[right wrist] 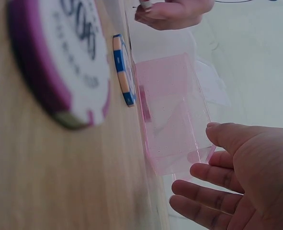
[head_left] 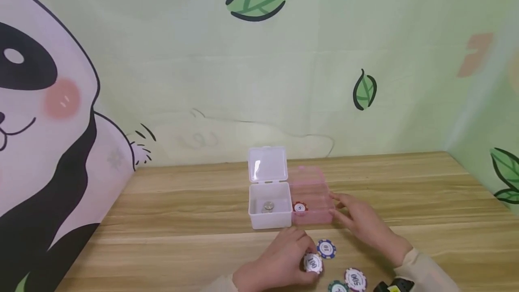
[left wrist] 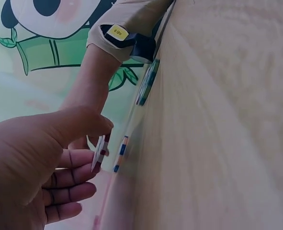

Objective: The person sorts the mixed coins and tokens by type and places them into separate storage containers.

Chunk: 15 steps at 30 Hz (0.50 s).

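Observation:
My left hand [head_left: 279, 258] pinches a white poker chip marked 100 [head_left: 313, 264] between thumb and fingers, just in front of the boxes. In the left wrist view that chip [left wrist: 101, 152] is seen edge-on, raised off the table. My right hand [head_left: 366, 221] is at the right side of an open pink see-through box [head_left: 318, 195], its fingers extended. Its thumb meets the box's edge in the right wrist view. Inside the pink box lies a red chip [head_left: 300, 208]. Beside it on the left stands an open white box [head_left: 270, 222] with silver coins [head_left: 268, 206] in it.
A blue chip marked 10 [head_left: 326, 248] lies by the left hand. Nearer the front edge are a purple-edged 500 chip [head_left: 355, 279] and a green chip [head_left: 338, 287], partly cut off. Behind the wooden table [head_left: 182, 202] hangs a printed cloth backdrop [head_left: 182, 57].

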Motion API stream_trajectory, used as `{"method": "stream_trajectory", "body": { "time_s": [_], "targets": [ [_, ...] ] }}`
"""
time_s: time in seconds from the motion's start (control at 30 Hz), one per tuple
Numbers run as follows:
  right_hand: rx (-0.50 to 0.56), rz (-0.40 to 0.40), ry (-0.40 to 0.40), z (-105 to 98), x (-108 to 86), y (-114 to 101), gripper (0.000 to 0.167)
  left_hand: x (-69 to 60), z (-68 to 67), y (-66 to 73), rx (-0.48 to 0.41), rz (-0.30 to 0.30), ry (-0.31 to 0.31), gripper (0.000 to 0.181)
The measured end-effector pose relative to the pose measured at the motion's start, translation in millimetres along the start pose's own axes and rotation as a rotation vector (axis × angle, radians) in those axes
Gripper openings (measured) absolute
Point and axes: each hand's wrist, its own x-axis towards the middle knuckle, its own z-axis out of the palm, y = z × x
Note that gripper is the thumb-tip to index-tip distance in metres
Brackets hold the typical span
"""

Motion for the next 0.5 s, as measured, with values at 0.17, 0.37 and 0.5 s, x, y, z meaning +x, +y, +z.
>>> {"method": "stream_trajectory", "body": {
  "time_s": [0.17, 0.37, 0.5],
  "targets": [
    [0.003, -0.004, 0.006, 0.7, 0.4, 0.8, 0.044, 2.1, -5.8, 0.0, 0.01, -0.01, 0.03, 0.035],
    [0.014, 0.015, -0.01, 0.0, 0.7, 1.4, 0.045, 5.3, -13.4, -1.2, 0.019, -0.039, 0.031, 0.035],
    [0.018, 0.021, -0.017, -0.1, 0.1, 1.7, 0.045, 8.4, -17.2, -1.8, 0.0, -0.064, 0.01, 0.037]
  ]
}}
